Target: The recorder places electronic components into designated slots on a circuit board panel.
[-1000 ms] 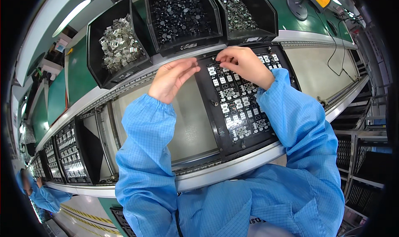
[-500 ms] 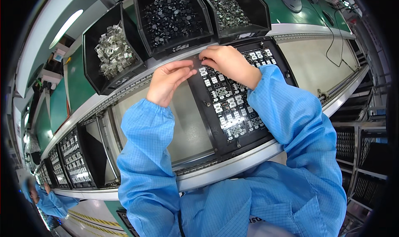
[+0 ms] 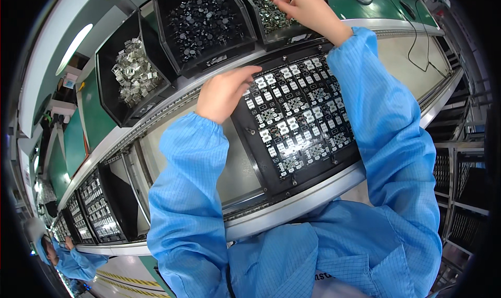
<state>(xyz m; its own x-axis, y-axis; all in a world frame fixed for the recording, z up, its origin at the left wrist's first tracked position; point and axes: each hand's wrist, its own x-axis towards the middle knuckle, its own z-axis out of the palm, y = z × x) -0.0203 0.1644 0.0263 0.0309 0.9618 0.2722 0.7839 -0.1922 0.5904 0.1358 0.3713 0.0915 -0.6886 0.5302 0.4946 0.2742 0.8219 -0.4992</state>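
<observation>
My left hand point(image 3: 223, 93) is at the far left corner of a black carrier frame, its forefinger stretched out along the frame's edge. Its other fingers are partly hidden, and I make out nothing in them. The frame holds a panel of circuit boards point(image 3: 300, 118) with rows of white and silver parts. Over the right-hand black bin point(image 3: 297, 35) is my right hand point(image 3: 308, 13), its fingers bent and the thumb a little apart. Small shiny metallic components point(image 3: 269, 15) lie in that bin below the fingertips. No part shows between the fingers.
Another bin holds dark round-topped components point(image 3: 201, 26); the left bin holds silver metal housings point(image 3: 136, 73). The carrier sits on a conveyor with a metal rail point(image 3: 292, 196). More loaded carriers point(image 3: 99, 204) stand down the line at left, near another person in blue point(image 3: 75, 261).
My right hand has left the carrier's far left corner and moved up and right to the right-hand bin. My left hand has shifted slightly right, its palm turned down over the corner.
</observation>
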